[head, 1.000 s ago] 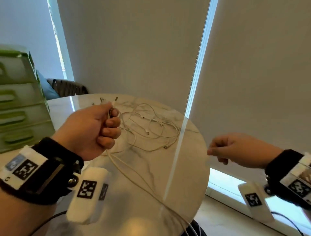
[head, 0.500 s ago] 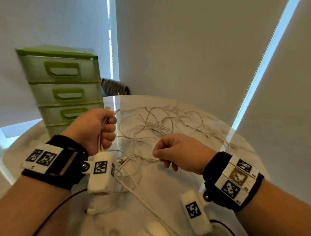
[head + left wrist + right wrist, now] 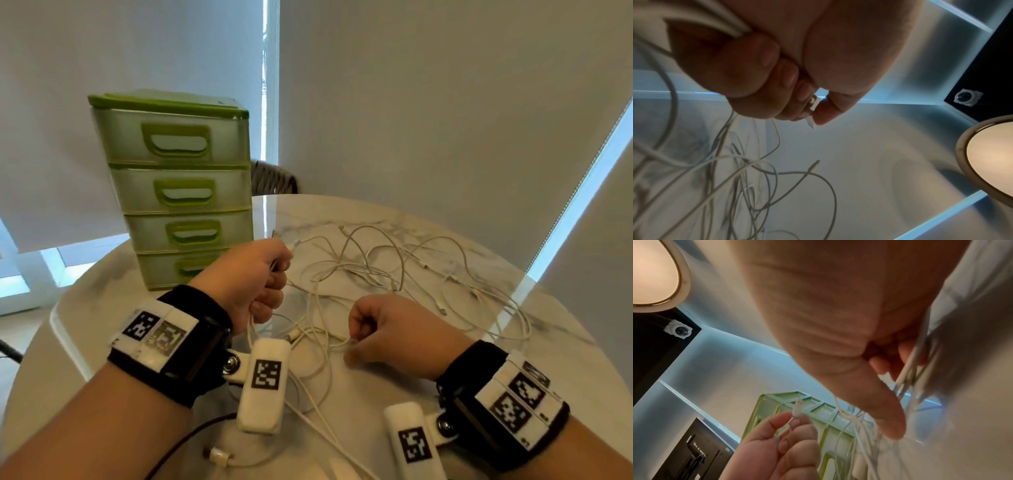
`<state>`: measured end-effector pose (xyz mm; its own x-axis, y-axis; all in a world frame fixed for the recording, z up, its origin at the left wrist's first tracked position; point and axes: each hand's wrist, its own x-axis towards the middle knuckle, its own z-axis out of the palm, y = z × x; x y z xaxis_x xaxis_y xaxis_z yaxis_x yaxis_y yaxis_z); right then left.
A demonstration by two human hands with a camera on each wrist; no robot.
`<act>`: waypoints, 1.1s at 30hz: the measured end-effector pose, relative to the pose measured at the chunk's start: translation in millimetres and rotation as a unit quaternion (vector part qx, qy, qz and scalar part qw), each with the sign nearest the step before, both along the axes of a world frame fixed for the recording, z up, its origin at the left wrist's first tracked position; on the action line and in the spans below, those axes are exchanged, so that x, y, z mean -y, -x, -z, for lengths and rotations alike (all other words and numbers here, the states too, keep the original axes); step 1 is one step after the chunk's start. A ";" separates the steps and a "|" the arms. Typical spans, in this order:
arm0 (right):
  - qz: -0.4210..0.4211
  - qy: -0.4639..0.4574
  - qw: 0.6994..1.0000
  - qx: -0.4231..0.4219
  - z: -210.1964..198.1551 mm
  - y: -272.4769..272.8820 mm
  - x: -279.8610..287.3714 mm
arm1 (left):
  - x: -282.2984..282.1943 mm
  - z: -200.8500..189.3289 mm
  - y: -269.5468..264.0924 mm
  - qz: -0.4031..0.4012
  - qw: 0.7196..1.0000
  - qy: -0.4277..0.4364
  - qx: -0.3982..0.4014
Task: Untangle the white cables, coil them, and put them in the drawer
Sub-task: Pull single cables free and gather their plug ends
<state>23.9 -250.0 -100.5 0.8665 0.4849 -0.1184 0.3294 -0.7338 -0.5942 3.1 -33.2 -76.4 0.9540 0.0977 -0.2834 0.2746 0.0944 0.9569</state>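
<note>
A tangle of thin white cables point(image 3: 387, 274) sprawls over the round marble table point(image 3: 445, 363). My left hand point(image 3: 263, 277) is fisted around a white cable, its plug point(image 3: 294, 245) poking out past the thumb; the left wrist view shows the plug point(image 3: 811, 122) pinched by my thumb. Lower and to the right, my right hand point(image 3: 373, 335) curls its fingers around a cable strand point(image 3: 337, 342) just above the tabletop; in the right wrist view several strands point(image 3: 914, 363) run through its fingers. The green four-drawer unit point(image 3: 178, 192) stands behind my left hand with all drawers closed.
A white cable plug end point(image 3: 219, 455) lies near the table's front edge. A dark woven chair back point(image 3: 274, 178) shows behind the table, beside the drawer unit. White roller blinds cover the windows around the table.
My right hand came in from beyond the table's right edge, dropped to the tabletop and took hold of a cable strand. My head turned left, bringing the drawer unit into view. The left hand kept its grip.
</note>
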 end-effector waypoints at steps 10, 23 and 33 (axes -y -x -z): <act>-0.017 0.038 0.996 0.074 5.3 -3.0 -15.2 | 18.0 0.6 8.9 0.020 0.999 -0.027 0.009; 0.071 -0.154 0.977 0.128 9.1 -5.1 -7.8 | 47.9 4.3 27.1 0.225 0.962 -0.147 -0.039; 0.092 -0.041 0.980 0.174 4.3 -4.2 5.4 | 46.0 20.3 10.0 0.080 0.977 -0.197 0.018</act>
<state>28.1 -255.4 -104.8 0.9211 0.3128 0.2317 0.3891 -0.7541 -0.5291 -6.9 -79.1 -96.6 0.9745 0.0416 -0.2206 0.2220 -0.3238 0.9197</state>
